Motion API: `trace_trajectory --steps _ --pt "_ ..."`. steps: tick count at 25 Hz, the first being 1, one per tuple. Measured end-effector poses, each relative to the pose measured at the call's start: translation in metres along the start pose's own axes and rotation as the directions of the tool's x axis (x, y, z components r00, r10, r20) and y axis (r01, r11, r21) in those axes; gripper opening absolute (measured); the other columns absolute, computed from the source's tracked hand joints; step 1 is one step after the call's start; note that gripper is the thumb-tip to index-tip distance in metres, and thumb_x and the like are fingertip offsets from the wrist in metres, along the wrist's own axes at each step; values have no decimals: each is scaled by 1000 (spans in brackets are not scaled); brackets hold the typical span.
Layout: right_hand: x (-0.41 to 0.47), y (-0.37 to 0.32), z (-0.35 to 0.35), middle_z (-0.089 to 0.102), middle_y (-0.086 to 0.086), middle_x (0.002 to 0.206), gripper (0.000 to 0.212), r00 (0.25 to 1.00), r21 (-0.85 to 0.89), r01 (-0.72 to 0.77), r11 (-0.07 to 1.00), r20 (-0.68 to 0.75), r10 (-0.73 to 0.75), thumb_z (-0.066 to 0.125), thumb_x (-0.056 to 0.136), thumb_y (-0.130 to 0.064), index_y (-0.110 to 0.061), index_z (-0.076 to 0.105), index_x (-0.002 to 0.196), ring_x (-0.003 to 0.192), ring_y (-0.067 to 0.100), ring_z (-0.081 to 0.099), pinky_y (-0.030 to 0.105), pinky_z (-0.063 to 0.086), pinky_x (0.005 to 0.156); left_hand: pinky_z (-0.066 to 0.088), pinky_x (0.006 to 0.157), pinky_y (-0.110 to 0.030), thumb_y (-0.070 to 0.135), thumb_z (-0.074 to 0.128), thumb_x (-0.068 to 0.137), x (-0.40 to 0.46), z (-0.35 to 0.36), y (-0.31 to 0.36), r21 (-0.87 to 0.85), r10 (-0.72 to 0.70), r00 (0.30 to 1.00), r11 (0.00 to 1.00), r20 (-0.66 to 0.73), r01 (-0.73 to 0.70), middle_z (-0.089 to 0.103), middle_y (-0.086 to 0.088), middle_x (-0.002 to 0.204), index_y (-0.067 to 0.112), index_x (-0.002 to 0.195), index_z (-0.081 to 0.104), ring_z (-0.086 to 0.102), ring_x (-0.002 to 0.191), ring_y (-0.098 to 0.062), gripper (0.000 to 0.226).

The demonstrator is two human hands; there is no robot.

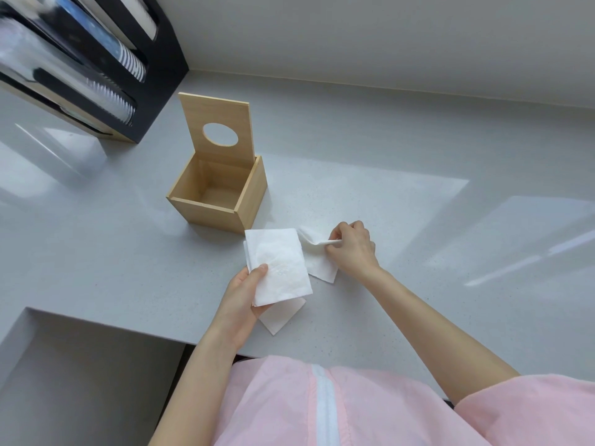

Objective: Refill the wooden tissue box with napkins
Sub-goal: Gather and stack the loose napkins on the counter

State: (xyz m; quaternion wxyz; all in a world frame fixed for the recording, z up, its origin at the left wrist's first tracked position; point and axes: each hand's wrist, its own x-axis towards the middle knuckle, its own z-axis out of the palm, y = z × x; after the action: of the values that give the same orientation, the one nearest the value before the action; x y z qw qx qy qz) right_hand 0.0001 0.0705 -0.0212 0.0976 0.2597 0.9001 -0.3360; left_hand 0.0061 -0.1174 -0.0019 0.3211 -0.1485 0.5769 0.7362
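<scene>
A napkin stack (277, 268) is gripped by the left hand (240, 296); another napkin (317, 252) is pinched by the right hand (351, 247) beside the open wooden tissue box (222, 201).

I see a grey countertop (370, 162). On it: wooden tissue box (219, 201) at centre, black cup dispenser (135, 91) at 10 o'clock, loose napkins (322, 268) at 5 o'clock.
</scene>
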Motion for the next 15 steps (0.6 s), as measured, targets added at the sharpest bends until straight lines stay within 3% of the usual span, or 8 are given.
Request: trace_trajectory --steps 3,6,7,9,12,15 --pt "-6 3 2 51 12 110 20 997 22 60 998 -55 -59 44 82 -2 -7 53 99 105 30 45 33 35 85 52 71 -24 16 42 94 0 -1 1 6 4 1000 1000 -3 -4 64 -4 106 10 120 54 60 92 -15 29" --pt "-13 3 -9 50 3 96 17 998 234 48 971 -52 -37 44 84 -4 -12 49 98 88 23 46 24 36 59 49 74 -26 15 41 94 -3 -2 1 -2 8 1000 1000 -4 -8 64 -2 103 12 117 54 60 91 -14 26" --pt "-16 2 -15 51 2 96 20 999 307 30 951 -30 -21 46 85 -6 -13 50 103 87 21 47 22 36 56 51 72 -25 15 41 94 -3 -2 1 2 11 1000 1000 -3 -11 64 -1 101 12 115 55 60 90 -13 25" --pt "-22 0 -25 57 5 101 28 1000 432 16 902 2 -19 51 85 -10 -16 50 112 87 20 53 24 43 64 51 71 -24 16 41 94 -3 -2 1 26 17 1000 1000 -9 -17 65 -1 101 13 112 56 61 89 -13 23" --pt "-40 -8 -45 66 0 95 22 998 633 55 772 -18 -57 57 85 -9 -19 53 105 87 17 62 24 48 75 51 74 -25 16 41 95 -3 0 0 59 31 999 998 -7 -31 65 -1 100 14 111 57 61 89 -13 22" --pt "-57 -18 -65 68 -3 85 15 980 859 35 511 70 -185 55 89 -5 -16 60 98 79 14 64 25 51 73 51 77 -27 17 41 95 -2 3 0 92 40 999 995 31 -43 66 -2 105 13 115 57 62 94 -15 26"
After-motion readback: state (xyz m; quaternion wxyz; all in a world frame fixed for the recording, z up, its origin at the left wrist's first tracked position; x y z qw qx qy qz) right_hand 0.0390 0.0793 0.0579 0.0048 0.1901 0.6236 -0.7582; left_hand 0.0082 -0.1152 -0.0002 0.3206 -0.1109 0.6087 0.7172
